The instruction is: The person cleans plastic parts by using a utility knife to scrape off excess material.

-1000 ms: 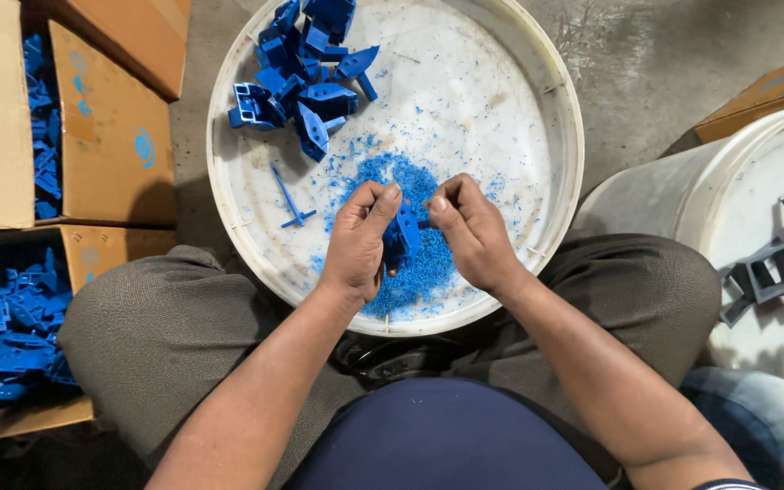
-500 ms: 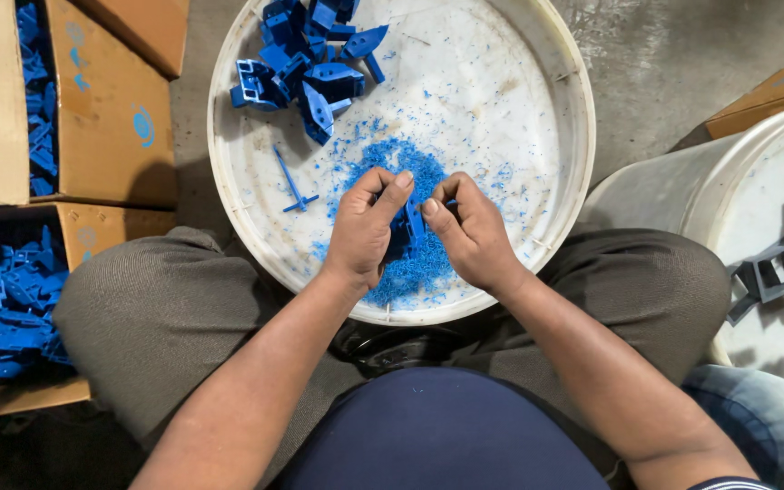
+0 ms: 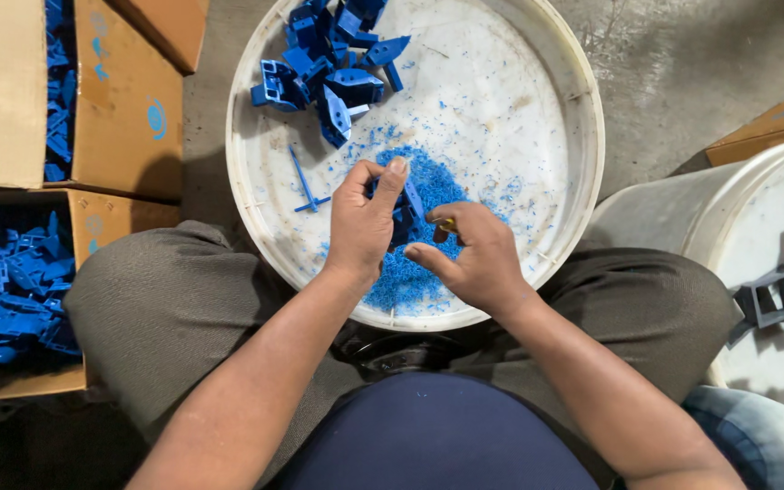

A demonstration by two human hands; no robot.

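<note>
Low in the frame, the person's lap and grey trousers [image 3: 165, 318] fill the bottom. Just above, both hands meet over a white bucket lid [image 3: 555, 109]. Left hand [image 3: 363, 227] pinches a small blue plastic part [image 3: 404, 218], thumb and fingers curled round it. Right hand [image 3: 474, 259] is closed on a small tool [image 3: 445, 224] with a yellowish bit showing, its tip against the part; blade not visible. Part sits between the two hands, center frame, over a heap of blue shavings [image 3: 415, 272]. Risk, as I judge it: the tool could slip toward the left thumb, since it works close to it. Farther up, a pile of blue parts [image 3: 328, 63] at the lid's top. Left edge, cardboard boxes [image 3: 129, 118] hold more blue parts. Right edge, a second white bucket [image 3: 764, 218] with dark grey parts [image 3: 773, 295].
</note>
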